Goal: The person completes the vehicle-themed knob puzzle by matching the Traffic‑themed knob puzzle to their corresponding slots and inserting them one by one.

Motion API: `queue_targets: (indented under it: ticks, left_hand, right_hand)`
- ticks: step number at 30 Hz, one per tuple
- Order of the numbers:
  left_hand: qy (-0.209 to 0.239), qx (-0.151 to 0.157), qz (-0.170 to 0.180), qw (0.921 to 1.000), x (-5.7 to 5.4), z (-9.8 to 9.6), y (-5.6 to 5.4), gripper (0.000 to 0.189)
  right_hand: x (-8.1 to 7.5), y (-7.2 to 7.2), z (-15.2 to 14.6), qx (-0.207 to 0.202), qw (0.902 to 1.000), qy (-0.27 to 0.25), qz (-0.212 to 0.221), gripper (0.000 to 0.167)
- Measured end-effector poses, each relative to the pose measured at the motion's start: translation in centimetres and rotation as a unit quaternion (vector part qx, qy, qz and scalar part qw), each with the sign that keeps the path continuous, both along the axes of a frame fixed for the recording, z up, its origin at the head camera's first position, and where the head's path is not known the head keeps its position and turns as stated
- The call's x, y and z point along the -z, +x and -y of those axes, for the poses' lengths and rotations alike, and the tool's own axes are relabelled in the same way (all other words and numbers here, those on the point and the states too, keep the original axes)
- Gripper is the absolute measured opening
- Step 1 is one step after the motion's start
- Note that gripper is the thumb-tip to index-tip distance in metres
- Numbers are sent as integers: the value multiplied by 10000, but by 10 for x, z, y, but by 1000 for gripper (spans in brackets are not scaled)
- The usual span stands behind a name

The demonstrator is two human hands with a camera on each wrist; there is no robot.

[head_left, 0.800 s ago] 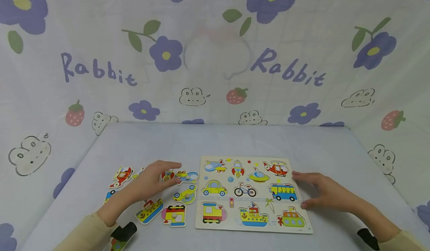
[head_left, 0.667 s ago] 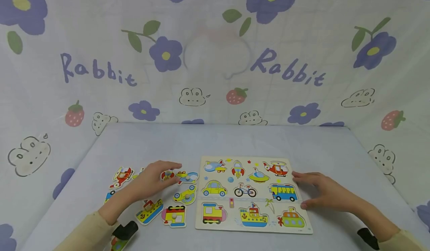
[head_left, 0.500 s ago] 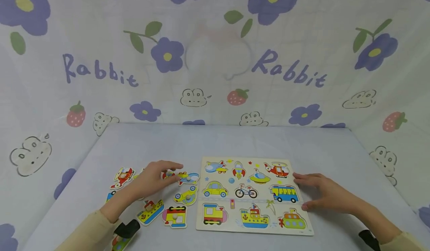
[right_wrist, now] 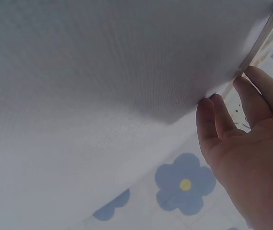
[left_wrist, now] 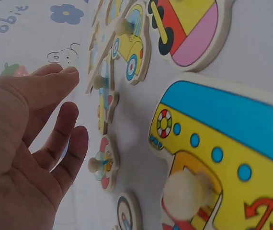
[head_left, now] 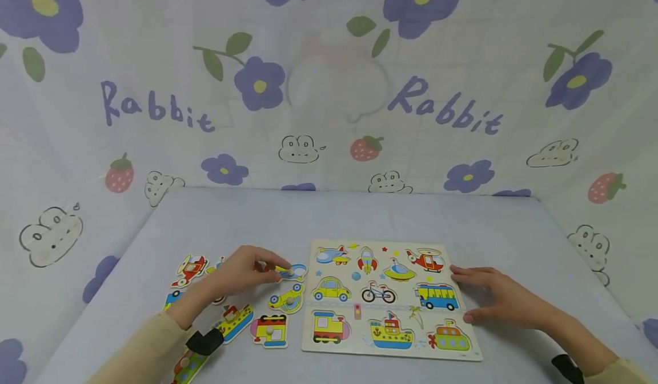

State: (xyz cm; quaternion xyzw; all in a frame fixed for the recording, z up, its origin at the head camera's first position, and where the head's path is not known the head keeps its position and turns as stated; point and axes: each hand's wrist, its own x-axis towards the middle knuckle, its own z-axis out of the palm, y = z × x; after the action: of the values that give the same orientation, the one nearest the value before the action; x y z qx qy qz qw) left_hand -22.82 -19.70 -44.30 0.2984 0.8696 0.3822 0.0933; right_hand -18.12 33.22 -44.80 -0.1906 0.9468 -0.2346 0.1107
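Observation:
My left hand [head_left: 244, 272] hovers over the airplane puzzle piece [head_left: 297, 272], thumb and fingers apart. In the left wrist view a gap separates the fingertips from that piece's wooden knob [left_wrist: 99, 82]. Beneath and beside this hand lie the rocket piece [left_wrist: 108, 165], the car piece [head_left: 288, 299], the train piece [head_left: 271, 331] and the ship piece [head_left: 237, 322]. My right hand [head_left: 506, 298] touches the right edge of the puzzle board [head_left: 357, 347] with spread fingers. The board shows pictures of matching vehicles.
A helicopter piece [head_left: 190, 270] lies at the far left, and a blue piece [head_left: 173, 299] is partly covered by the left forearm. A green piece [head_left: 191, 367] sits near the left sleeve. White cloth covers the table [head_left: 360, 215], with a patterned curtain [head_left: 329, 87] behind it.
My left hand has shifted right, and its thumb and index finger have come closer around the airplane piece. The right hand stays at the board's edge. The head view has shifted slightly.

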Motion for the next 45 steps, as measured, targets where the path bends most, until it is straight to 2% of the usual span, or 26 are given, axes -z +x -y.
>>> queue_targets:
  ticks: [8, 17, 24, 36, 45]
  left_hand:
    - [155, 43, 348, 9993, 10, -9, -7, 21]
    - [13, 59, 347, 9994, 14, -16, -14, 21]
    - [33, -92, 483, 9988, 15, -17, -19, 18]
    - [-183, -107, 490, 9986, 12, -20, -20, 13]
    - [2, -123, 290, 9995, 11, -16, -21, 13]
  right_hand:
    - [2, 1, 1, 186, 9997, 124, 59, 89]
    - [3, 1, 3, 176, 9998, 59, 88, 88]
    - [4, 2, 1, 160, 9998, -48, 121, 87]
    - [5, 2, 1, 107, 9998, -90, 160, 87]
    - [5, 3, 0, 99, 9998, -46, 145, 89]
